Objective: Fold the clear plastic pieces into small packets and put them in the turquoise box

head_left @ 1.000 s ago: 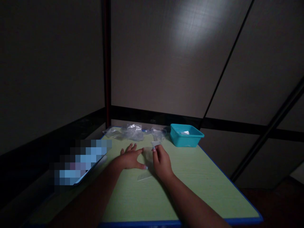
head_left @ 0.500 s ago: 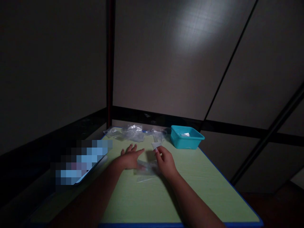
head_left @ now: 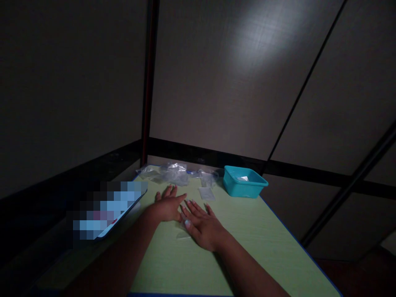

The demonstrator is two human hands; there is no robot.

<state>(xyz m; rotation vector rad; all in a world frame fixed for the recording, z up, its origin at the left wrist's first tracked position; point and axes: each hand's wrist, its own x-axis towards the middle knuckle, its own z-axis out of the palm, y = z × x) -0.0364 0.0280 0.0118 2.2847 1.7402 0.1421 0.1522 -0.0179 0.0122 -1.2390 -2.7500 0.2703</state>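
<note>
Fingers (head_left: 192,205) spread flat: left hand (head_left: 168,207) beside right hand (head_left: 202,226), on 1 clear bag (head_left: 182,236) | 1 small packet (head_left: 206,193), 12 o'clock | 1 teal tub (head_left: 241,190), 1 o'clock

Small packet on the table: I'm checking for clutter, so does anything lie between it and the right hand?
Nothing visible does. The small packet lies on the green table just beyond the right hand, which rests flat; the teal bin stands farther right.

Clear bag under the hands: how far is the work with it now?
Done: one white packet lies in the teal bin. In hand: left hand and right hand press flat on the clear bag. Left: a loose packet and the bag pile beyond them.
</note>
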